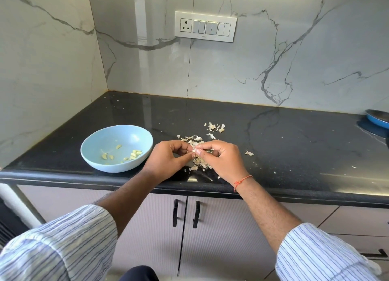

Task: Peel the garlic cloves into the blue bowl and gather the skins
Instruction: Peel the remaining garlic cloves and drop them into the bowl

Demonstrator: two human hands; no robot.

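Observation:
A light blue bowl stands on the black counter, left of my hands, with several peeled garlic cloves inside. My left hand and my right hand meet over the counter's front part. Together they pinch one small garlic clove between their fingertips. Papery garlic skins lie scattered under and behind my hands. A second small heap of skins lies farther back.
The black counter ends at marble walls behind and on the left. A blue pan sits at the far right edge. A loose skin scrap lies right of my hands. Cupboard doors with black handles are below.

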